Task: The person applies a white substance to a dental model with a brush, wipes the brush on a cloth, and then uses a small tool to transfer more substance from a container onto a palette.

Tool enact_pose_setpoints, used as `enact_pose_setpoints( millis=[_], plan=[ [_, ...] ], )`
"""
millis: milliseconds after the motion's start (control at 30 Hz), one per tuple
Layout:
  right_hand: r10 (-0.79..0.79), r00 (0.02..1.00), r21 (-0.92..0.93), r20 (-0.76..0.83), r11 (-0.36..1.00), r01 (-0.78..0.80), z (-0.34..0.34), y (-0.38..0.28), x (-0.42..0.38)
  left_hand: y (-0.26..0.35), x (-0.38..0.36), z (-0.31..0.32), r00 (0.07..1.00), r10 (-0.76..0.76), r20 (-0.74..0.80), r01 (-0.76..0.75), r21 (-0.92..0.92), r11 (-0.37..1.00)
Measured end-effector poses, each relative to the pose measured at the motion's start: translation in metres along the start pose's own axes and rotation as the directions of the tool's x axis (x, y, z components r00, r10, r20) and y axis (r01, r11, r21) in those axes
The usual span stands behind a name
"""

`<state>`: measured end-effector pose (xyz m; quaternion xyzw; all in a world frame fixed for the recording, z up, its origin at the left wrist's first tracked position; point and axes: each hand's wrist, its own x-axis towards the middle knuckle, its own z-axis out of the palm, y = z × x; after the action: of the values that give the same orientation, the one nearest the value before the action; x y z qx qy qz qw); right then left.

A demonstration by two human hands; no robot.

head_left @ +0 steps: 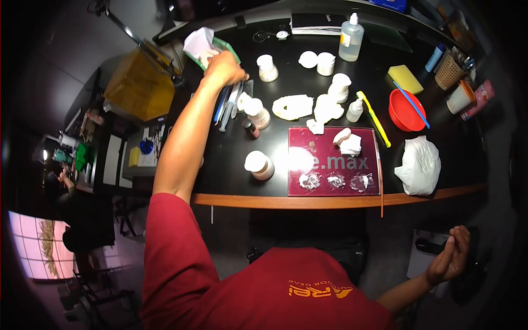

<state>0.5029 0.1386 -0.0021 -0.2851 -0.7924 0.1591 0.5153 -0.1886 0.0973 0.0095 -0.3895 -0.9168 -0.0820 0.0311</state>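
My left hand (223,68) is stretched to the far left of the desk, over a green box (230,50) with white tissue paper (199,39) in it. Its fingers dip into the box and are mostly hidden, so a grip cannot be made out. Below its wrist lie several slim tools (225,110). My right hand (452,257) hangs in the air beyond the desk's front edge, palm up, fingers loosely bent and apart, holding nothing I can see. A maroon plate (324,184) with several white powdery smears lies at the desk's front, bearing a crumpled tissue (348,143).
White jars (259,165) and a small dark bottle (251,130) stand left of the plate. A clear bottle (351,41) is at the back. Rightward are a yellow-handled brush (375,119), a red bowl (404,118), a yellow sponge (406,78) and a white bag (419,166).
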Motion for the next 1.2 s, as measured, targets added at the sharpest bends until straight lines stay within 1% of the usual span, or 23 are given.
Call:
enact_pose_setpoints(
  millis=[33,100,167,200,267,300,333,367,433,500,567,600,700,767,800,833,900,1000,1067,1133,1200],
  plan=[
    [0.002,1.000,0.011,0.003,1.000,-0.002,0.001,-0.002,0.002,0.000,0.002,-0.002,0.998,0.007,0.062,-0.009,0.027,1.000],
    [0.006,1.000,0.042,0.001,0.999,-0.006,0.005,-0.005,0.006,0.002,0.000,-0.001,0.995,-0.070,0.075,0.069,0.026,0.997],
    [-0.025,1.000,0.038,0.000,0.999,0.025,0.005,-0.003,0.012,0.006,-0.004,-0.003,0.987,-0.141,0.077,0.138,0.045,0.989],
    [-0.046,0.999,0.034,0.002,0.998,0.046,0.005,-0.004,0.015,0.013,-0.012,-0.016,0.970,-0.173,0.169,0.172,0.021,0.985],
    [-0.055,0.998,0.029,-0.021,0.998,0.056,0.004,-0.003,0.018,0.011,-0.011,-0.011,0.970,-0.194,0.146,0.191,0.029,0.981],
    [-0.076,0.997,0.038,-0.011,0.996,0.076,0.006,-0.004,0.019,0.009,-0.007,-0.005,0.970,-0.197,0.139,0.193,0.038,0.980],
    [-0.089,0.996,0.042,-0.003,0.995,0.089,0.008,-0.005,0.021,0.003,0.000,0.001,0.964,-0.183,0.192,0.177,0.045,0.983],
    [-0.098,0.995,0.045,0.004,0.994,0.098,0.010,-0.006,0.021,-0.002,0.005,0.008,0.972,-0.166,0.167,0.159,0.053,0.986],
    [-0.102,0.995,0.077,0.014,0.992,0.101,0.017,-0.008,0.020,-0.006,0.009,0.008,0.969,-0.153,0.196,0.136,0.095,0.986],
    [-0.047,0.998,0.137,0.031,0.990,0.043,0.024,-0.010,0.019,-0.018,0.020,0.023,0.992,-0.082,0.099,0.064,0.171,0.983],
    [-0.047,0.998,0.154,0.040,0.987,0.041,0.030,-0.013,0.022,-0.015,0.016,0.015,0.988,-0.033,0.152,0.015,0.121,0.993],
    [-0.057,0.997,0.151,0.044,0.987,0.049,0.032,-0.013,0.023,-0.026,0.025,0.022,0.985,-0.028,0.171,0.026,0.014,1.000],
    [-0.065,0.997,0.152,0.041,0.987,0.058,0.037,-0.017,0.026,-0.019,0.025,0.012,0.984,-0.071,0.161,0.069,0.016,0.997],
    [-0.090,0.995,0.155,0.038,0.984,0.083,0.039,-0.020,0.028,-0.018,0.022,0.008,0.986,-0.058,0.159,0.061,-0.015,0.998],
    [-0.079,0.997,0.161,0.026,0.984,0.074,0.041,-0.021,0.027,-0.022,0.025,0.010,0.983,-0.038,0.178,0.045,-0.040,0.998],
    [-0.072,0.997,0.174,0.027,0.983,0.066,0.042,-0.023,0.026,-0.020,0.026,0.007,0.969,-0.057,0.242,0.076,-0.072,0.995],
    [-0.053,0.998,0.180,0.039,0.983,0.045,0.043,-0.022,0.024,-0.015,0.022,0.005,0.971,-0.079,0.225,0.110,-0.130,0.985],
    [-0.026,0.999,0.185,0.044,0.983,0.017,0.045,-0.023,0.022,-0.008,0.020,0.001,0.969,-0.109,0.224,0.135,-0.106,0.985],
    [-0.042,0.998,0.184,0.044,0.982,0.033,0.046,-0.023,0.022,-0.006,0.020,0.000,0.966,-0.104,0.235,0.124,-0.073,0.990],
    [-0.036,0.999,0.187,0.041,0.982,0.028,0.048,-0.023,0.020,-0.011,0.025,0.006,0.967,-0.095,0.236,0.119,-0.090,0.989],
    [-0.011,0.999,0.194,0.032,0.981,0.004,0.049,-0.023,0.018,-0.011,0.027,0.010,0.964,-0.108,0.244,0.148,-0.155,0.977]
  ],
)
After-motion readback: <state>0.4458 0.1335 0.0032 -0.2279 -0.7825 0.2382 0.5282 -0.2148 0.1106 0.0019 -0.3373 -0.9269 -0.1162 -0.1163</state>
